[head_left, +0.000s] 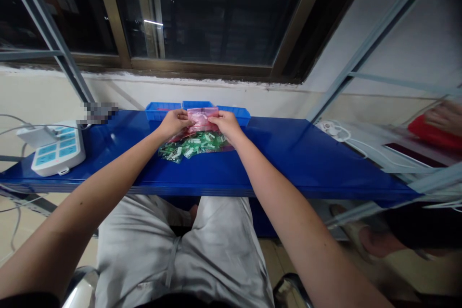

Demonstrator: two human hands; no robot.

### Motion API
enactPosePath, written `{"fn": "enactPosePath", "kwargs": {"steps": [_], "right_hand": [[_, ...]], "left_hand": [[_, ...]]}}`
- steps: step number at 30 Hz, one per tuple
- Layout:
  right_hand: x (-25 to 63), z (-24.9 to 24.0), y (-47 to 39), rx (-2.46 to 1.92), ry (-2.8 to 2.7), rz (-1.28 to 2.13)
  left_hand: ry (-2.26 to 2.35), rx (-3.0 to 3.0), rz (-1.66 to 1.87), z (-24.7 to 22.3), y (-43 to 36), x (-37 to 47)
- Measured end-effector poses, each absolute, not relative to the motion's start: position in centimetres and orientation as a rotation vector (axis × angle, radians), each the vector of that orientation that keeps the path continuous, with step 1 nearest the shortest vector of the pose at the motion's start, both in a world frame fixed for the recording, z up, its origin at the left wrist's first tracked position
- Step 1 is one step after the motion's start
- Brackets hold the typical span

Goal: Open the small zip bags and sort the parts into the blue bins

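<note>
A pink plastic bag (202,116) is stretched between my two hands above the blue table. My left hand (176,124) pinches its left edge, thumb toward the middle. On the opposite edge, my right hand (226,125) grips it between thumb and fingers. Just below the bag lies a loose pile of small green circuit boards (197,145) with whitish parts on them. The bag's lower part meets the pile, and I cannot tell whether any boards are inside it.
Three blue bins (234,113) stand behind my hands at the wall. A white power strip (59,150) with a plugged-in adapter sits at the table's left end. Metal uprights (361,57) flank the blue table (288,154). Another person's hand (445,118) and red cloth are at far right.
</note>
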State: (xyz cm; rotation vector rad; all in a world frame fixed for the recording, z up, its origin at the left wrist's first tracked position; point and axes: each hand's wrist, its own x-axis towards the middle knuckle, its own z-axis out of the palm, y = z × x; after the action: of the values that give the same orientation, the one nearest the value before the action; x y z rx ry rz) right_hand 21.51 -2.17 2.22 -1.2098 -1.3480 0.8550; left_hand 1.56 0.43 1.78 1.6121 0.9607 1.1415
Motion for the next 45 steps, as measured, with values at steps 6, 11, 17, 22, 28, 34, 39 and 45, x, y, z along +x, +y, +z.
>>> {"fn": "enactPosePath", "kwargs": {"steps": [6,11,17,22,28,34,39,45], "right_hand": [[21.9,1.8,-1.6,-1.273,-1.316,0.867],[22.4,1.6,-1.3,-1.255,-1.331,0.819],[22.6,1.8,-1.6,-1.261,-1.24,0.932],[22.5,2.6,-2.4,-1.214,-1.181,1.11],[22.6,3.1,-2.7,-1.083,-1.173,1.234],[22.3,2.6,-2.1,-1.074,-1.224,1.05],[22.2,1.7,-1.6,-1.091,-1.348,0.914],[22.2,1.5,-1.5,-1.114,-1.379,0.878]], "left_hand": [[0.98,1.603,1.153,2.0,0.4,1.5],[0.975,1.574,1.159,2.1,0.5,1.5],[0.976,1.586,1.145,2.1,0.3,1.5],[0.991,1.631,1.182,2.3,0.0,1.5],[0.903,1.547,1.152,2.9,-0.4,1.3],[0.816,1.41,1.165,3.2,-0.5,1.5],[0.997,1.556,1.301,2.6,-0.1,1.4],[1.004,1.652,1.338,2.5,-0.1,1.5]]}}
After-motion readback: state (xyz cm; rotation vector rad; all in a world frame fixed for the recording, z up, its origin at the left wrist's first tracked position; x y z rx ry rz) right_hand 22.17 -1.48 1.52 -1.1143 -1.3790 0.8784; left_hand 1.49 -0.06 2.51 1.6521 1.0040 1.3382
